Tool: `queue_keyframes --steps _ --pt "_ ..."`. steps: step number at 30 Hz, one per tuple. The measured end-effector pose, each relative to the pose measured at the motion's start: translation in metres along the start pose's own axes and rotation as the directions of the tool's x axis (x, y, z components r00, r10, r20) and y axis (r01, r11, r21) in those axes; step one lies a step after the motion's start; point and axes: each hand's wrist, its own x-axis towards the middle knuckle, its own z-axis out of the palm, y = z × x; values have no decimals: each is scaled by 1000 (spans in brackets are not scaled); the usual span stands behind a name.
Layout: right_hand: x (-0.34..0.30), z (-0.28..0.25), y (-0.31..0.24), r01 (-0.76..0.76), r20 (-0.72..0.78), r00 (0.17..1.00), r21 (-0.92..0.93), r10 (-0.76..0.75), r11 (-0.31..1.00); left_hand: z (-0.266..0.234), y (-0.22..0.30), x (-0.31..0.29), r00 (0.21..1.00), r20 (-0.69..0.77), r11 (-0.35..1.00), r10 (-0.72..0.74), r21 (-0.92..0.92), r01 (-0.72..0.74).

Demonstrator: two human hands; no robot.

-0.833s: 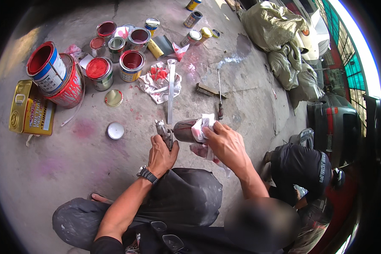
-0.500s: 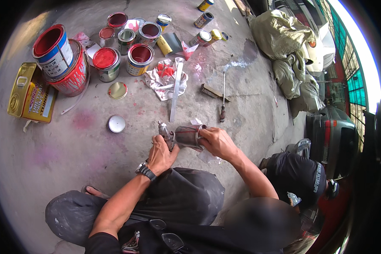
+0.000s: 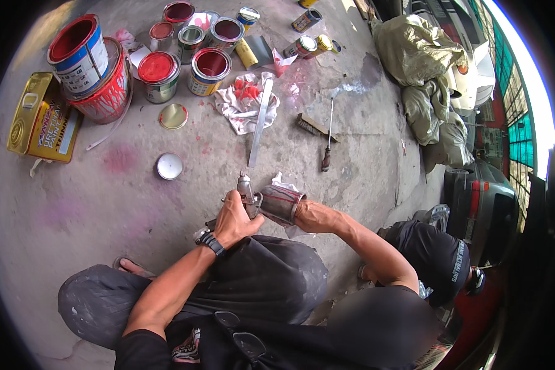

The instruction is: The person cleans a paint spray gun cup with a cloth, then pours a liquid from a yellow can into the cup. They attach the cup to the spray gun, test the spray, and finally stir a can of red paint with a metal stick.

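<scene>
With the cup as the centre of the clock and twelve at the top of the view, the spray gun (image 3: pixel 247 190) lay just beside it at nine, upper end toward twelve, above the bare floor. The left hand (image 3: pixel 233 221) was wrapped round the gun's body; the right hand (image 3: pixel 316 216) reached into the mouth of the dark, red-streaked cup (image 3: pixel 280 204), which faced three, and whether its hidden fingers pinched anything could not be told. Both parts looked like metal, so probably stiff and moderately heavy, slick wherever paint was wet, the slim upper end likely the easiest part to damage; the body seemed the sound place to hold, with the cup steadied by its rim. Pale cloth (image 3: pixel 283 181), soft and limp, showed at the cup's twelve o'clock edge. Nearest in the way was a metal strip (image 3: pixel 263 120) toward half past eleven, its lower end near the gun and its upper part over a red-stained rag (image 3: pixel 235 112). A screwdriver (image 3: pixel 327 157) and a brush (image 3: pixel 313 126) lay around one, open paint cans (image 3: pixel 211 79) stood at eleven, and the person's knee (image 3: pixel 283 277) filled six.
</scene>
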Motion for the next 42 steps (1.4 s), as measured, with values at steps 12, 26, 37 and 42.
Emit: queue_keyframes --steps 12,26,37,42 --pt "-27 -20 -74 -103 -418 905 -46 75 994 -16 5 8 999 -47 1000 8 -27 -9" --pt "-38 -35 -78 -206 -422 876 106 232 973 -17 -1 6 996 -8 996 85 -14 -85" --pt "-33 1 -60 -26 -426 904 -142 -38 990 -27 0 3 994 98 998 40 -59 -35" --pt "-34 1 -53 -25 -365 930 36 37 999 -26 -3 5 991 133 997 -8 -81 19"
